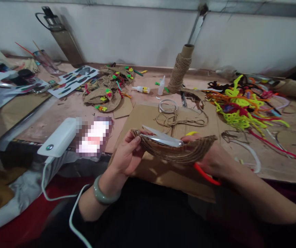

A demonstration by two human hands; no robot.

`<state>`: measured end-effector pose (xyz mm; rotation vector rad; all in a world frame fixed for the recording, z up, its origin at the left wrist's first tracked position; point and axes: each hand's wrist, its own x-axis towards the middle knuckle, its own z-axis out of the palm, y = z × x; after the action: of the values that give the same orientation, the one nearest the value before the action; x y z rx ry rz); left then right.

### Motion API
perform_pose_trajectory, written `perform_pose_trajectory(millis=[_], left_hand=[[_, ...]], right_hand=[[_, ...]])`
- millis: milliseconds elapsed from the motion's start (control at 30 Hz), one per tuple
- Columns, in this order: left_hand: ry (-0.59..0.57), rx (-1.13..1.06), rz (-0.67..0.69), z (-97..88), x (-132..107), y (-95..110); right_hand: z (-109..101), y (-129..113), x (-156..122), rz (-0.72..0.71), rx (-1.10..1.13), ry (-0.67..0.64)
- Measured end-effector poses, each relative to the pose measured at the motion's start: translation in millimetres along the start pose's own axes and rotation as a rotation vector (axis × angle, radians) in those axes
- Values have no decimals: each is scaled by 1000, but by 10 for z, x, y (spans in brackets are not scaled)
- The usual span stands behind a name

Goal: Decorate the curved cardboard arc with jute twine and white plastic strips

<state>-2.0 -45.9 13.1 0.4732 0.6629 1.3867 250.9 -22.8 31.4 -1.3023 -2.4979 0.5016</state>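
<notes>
A curved piece of coiled brown twine (186,155), shaped like a shallow bowl or brim, is held up over the cardboard. My left hand (131,151) pinches its left end between thumb and fingers. My right hand (211,160) is closed round a pair of scissors (160,137) behind the right side of the piece, which hides most of its fingers. The scissors' blades lie parted along the upper edge, tips near my left fingers. A red-orange handle shows below the piece, and a bit of yellow above it.
Twine from a spool (180,69) trails over a cardboard sheet (143,119) by a tape roll (168,106). Fuzzy coloured stems (241,100) lie right; decorated twine pieces (104,94), glue bottles (160,86) and a sheet (73,81) lie behind. A phone (94,137) and white power bank (57,136) with cable sit left.
</notes>
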Motion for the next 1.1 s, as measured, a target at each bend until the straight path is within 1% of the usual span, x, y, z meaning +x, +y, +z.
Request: perform_pose_trajectory(millis=[100,233,400,600,700,867,1000,1100], left_hand=[[-18,-31,5,20,-37,-3],[15,-66,-25,35,-74,-25],[-16,-99,-25,72,-96,-47],[16,-63,-57,117,-125,-63],[8,-57,-56,116,-137,-74],[-2,-53,-53,92,-145,-82],[-4,-42,-27,96,-158,-64],[-5,-57,-35,85,-153,-55]], right_hand=[[-65,-22,-25,-60,-106,-5],[-127,-77,-20,-149,-185,87],[-101,-117,-22,-174,-219,116],[-97,-148,-48,-141,-185,96],[-108,-165,-57,-135,-136,77],[-101,-149,-55,-94,-32,3],[-151,-169,-24,-26,-14,4],[-195,-176,19,28,-8,3]])
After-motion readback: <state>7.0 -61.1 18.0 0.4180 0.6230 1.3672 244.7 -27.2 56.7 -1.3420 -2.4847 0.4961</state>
